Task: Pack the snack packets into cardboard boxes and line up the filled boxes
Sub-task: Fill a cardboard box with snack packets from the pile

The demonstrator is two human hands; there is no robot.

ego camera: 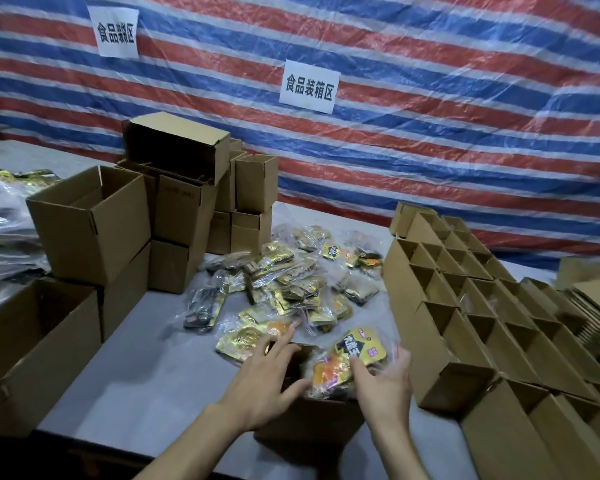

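Observation:
A small open cardboard box [312,415] stands on the table right in front of me. My right hand [383,384] holds a clear bag of yellow and orange snack packets [347,358] over the box's opening. My left hand [269,375] rests on the box's left rim with its fingers spread and straight. Beyond the box lies a loose heap of snack packets [291,289] in gold, black and orange wrappers.
Rows of open cardboard boxes [482,306] fill the table's right side. Stacked empty boxes [174,202] stand at the back left, with larger open cartons [90,223] in front of them. A striped tarpaulin [430,98] with paper signs hangs behind the table.

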